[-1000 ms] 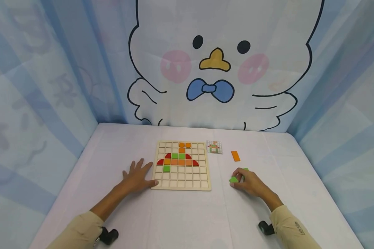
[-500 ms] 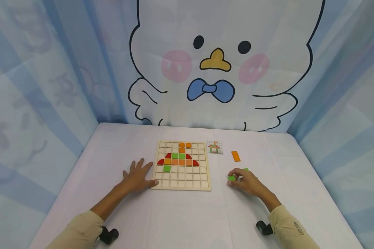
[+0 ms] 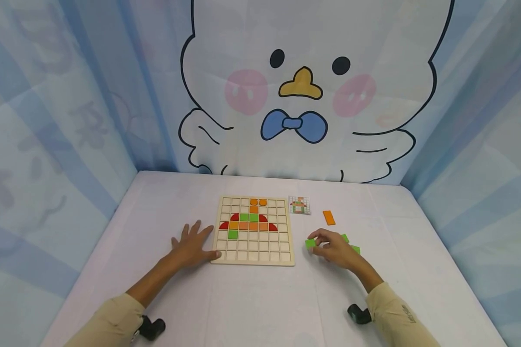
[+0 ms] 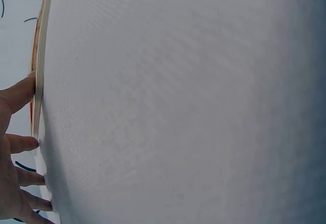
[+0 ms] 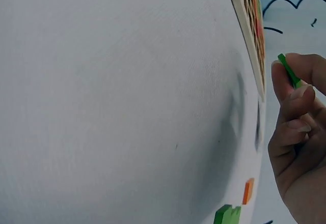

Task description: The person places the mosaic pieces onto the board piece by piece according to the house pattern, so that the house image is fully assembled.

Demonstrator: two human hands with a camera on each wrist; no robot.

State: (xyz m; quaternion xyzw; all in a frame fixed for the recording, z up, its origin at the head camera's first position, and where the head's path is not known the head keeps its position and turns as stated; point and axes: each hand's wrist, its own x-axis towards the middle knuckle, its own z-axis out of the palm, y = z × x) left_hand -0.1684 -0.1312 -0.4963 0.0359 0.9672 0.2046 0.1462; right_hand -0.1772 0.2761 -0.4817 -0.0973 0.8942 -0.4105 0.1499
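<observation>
My right hand (image 3: 335,248) pinches a small green square tile (image 3: 310,244) between thumb and fingers, just right of the wooden grid board (image 3: 252,263). The right wrist view shows this tile (image 5: 290,72) edge-on, raised over the table. My left hand (image 3: 192,246) lies with spread fingers at the board's left side, its thumb on the near left corner and index fingertip at the edge. On the board, red quarter-round pieces, green squares, orange pieces and two orange round pieces (image 3: 262,202) form a pattern. A lone green square (image 3: 232,234) sits in the row beneath the orange one.
A small pattern card (image 3: 299,206) lies by the board's far right corner. To its right is an orange rectangular tile (image 3: 329,218). Green tiles (image 3: 355,249) lie behind and beside my right hand, partly hidden by it. A cartoon-printed curtain (image 3: 304,154) rises behind the table.
My right hand has lifted the green tile and carried it left toward the board, uncovering another green tile on the table. My left hand and the board have stayed put.
</observation>
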